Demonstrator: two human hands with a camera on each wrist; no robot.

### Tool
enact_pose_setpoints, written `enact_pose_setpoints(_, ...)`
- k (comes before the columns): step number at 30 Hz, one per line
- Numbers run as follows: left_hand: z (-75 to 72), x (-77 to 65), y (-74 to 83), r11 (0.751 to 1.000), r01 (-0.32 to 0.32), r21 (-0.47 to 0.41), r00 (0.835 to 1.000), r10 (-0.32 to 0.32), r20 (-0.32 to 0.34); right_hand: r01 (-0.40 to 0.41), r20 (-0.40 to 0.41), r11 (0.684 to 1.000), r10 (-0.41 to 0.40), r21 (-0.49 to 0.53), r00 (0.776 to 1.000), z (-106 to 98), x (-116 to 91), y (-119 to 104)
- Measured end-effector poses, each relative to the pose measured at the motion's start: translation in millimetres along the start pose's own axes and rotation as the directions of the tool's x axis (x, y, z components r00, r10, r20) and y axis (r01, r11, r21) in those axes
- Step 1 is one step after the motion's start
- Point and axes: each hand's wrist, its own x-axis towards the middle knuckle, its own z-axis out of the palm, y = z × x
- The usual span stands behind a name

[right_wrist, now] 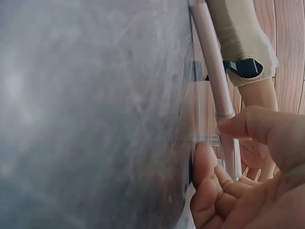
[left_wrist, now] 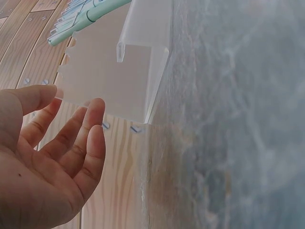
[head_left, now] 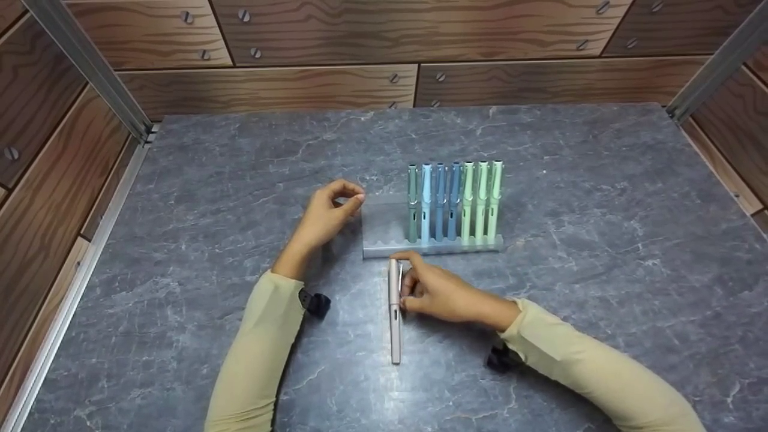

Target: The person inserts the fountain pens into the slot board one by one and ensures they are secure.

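Note:
A clear pen stand [head_left: 384,222] holds a row of upright pens: one dark green [head_left: 412,207], one light blue [head_left: 426,207], two darker blue [head_left: 440,207] and three light green [head_left: 482,207]. Its left part has bare notches. With thumb and index finger, my left hand [head_left: 327,216] pinches the stand's upper left corner; the left wrist view shows the other fingers loosely bent beside the clear panel [left_wrist: 102,67]. My right hand [head_left: 444,291] grips a pinkish-silver pen [head_left: 395,336] in front of the stand, index finger at its far end. The right wrist view shows the thumb against its barrel [right_wrist: 212,62].
A grey marbled table [head_left: 570,252] lies under everything. Wood-patterned walls [head_left: 324,36] with printed screws stand at the back and sides, and metal posts [head_left: 90,66] rise at the corners. Each wrist wears a black strap device [head_left: 317,303].

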Motion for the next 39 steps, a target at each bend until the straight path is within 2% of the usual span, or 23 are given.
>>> enact_pose_setpoints(7, -0.1, -0.3, -1.5, 1.000, -0.016, -0.002, 1.000, 0.016, -0.003, -0.030, 0.008, 0.979, 0.029, 0.204, 1.000, 1.3, 0.8, 4.1)
enact_pose_setpoints(19, 0.9, -0.2, -0.7, 1.000, -0.019, -0.015, 1.000, 0.018, -0.009, -0.085, 0.077, 0.893, 0.057, 0.441, 0.995, -0.6, 2.6, 5.6)
enact_pose_setpoints(24, 1.2, -0.6, -1.2, 1.000, -0.020, -0.016, 1.000, 0.019, -0.011, -0.104, 0.085, 0.880, 0.072, 0.464, 0.994, -0.6, 1.6, 7.7)
enact_pose_setpoints(32, 0.8, -0.8, -1.1, 1.000, -0.017, -0.013, 1.000, 0.017, -0.007, -0.105, 0.067, 0.899, 0.084, 0.426, 0.994, -0.1, 0.9, 6.5)
enact_pose_setpoints(39, 0.6, -0.6, -0.6, 1.000, 0.012, -0.001, 1.000, -0.012, -0.007, -0.083, 0.064, 0.892, 0.061, 0.444, 0.996, 0.2, 1.3, 7.1)
